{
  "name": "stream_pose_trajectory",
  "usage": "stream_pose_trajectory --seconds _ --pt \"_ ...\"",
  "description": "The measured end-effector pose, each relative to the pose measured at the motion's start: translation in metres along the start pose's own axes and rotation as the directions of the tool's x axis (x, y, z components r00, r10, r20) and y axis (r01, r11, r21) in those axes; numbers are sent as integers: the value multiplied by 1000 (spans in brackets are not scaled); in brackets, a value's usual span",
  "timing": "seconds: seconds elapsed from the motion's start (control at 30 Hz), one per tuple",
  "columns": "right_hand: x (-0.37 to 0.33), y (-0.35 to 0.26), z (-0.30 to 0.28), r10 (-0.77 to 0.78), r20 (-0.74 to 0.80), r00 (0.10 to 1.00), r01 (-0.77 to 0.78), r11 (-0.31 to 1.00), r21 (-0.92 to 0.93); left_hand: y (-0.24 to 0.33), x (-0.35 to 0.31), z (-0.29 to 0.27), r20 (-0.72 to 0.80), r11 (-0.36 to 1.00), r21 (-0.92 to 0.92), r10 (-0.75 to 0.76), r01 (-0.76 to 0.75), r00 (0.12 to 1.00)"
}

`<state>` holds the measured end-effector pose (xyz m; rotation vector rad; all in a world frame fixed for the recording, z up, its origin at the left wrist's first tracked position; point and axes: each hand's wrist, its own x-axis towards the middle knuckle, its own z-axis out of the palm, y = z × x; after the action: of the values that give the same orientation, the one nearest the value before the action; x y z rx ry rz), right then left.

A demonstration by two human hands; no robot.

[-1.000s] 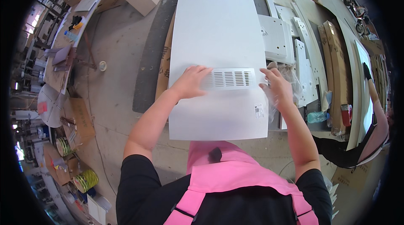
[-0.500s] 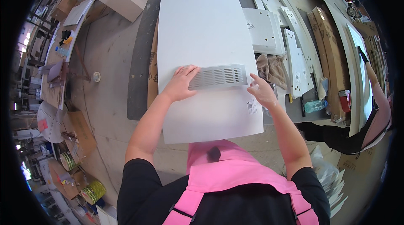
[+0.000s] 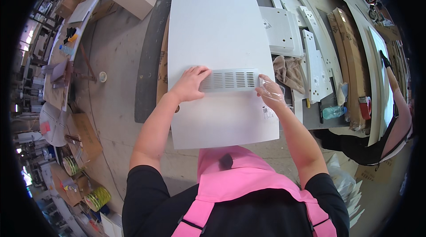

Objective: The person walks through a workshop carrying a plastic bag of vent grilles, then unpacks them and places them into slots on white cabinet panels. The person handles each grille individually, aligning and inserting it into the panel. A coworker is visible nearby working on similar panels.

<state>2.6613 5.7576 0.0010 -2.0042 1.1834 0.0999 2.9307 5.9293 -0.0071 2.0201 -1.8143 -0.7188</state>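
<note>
A slotted metal vent grille [image 3: 233, 80] lies crosswise on a large white panel [image 3: 215, 24]. My left hand [image 3: 191, 85] is at the grille's left end, fingers along its far edge and thumb near the close edge, gripping it. At the other end, my right hand [image 3: 270, 92] has its fingertips closed on the right edge of the grille. Clear plastic film clings around the right hand and wrist. A small printed label sits on the panel below that hand. The left end of the grille is partly covered by my left fingers.
To the right on the table [image 3: 317, 121] lie a brown rag [image 3: 288, 73], drilled white boards [image 3: 279, 28], a teal plastic bottle [image 3: 333, 112], a tape roll [image 3: 365, 107] and long cartons [image 3: 348, 59]. Another person's arm [image 3: 399, 97] shows at far right. A side bench [image 3: 57, 86] stands left.
My right hand has moved in to the left, from just off the grille onto its right end. The left hand stays on the grille.
</note>
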Motion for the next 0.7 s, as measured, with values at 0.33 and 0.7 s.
stream_pose_trajectory --seconds 0.33,0.7 --pt "36 53 31 -403 38 914 357 760 -543 9 4 -7 45 999 29 -36 35 998" --pt "18 23 10 -36 67 997 51 971 -232 9 6 -17 107 988 125 -106 92 989"
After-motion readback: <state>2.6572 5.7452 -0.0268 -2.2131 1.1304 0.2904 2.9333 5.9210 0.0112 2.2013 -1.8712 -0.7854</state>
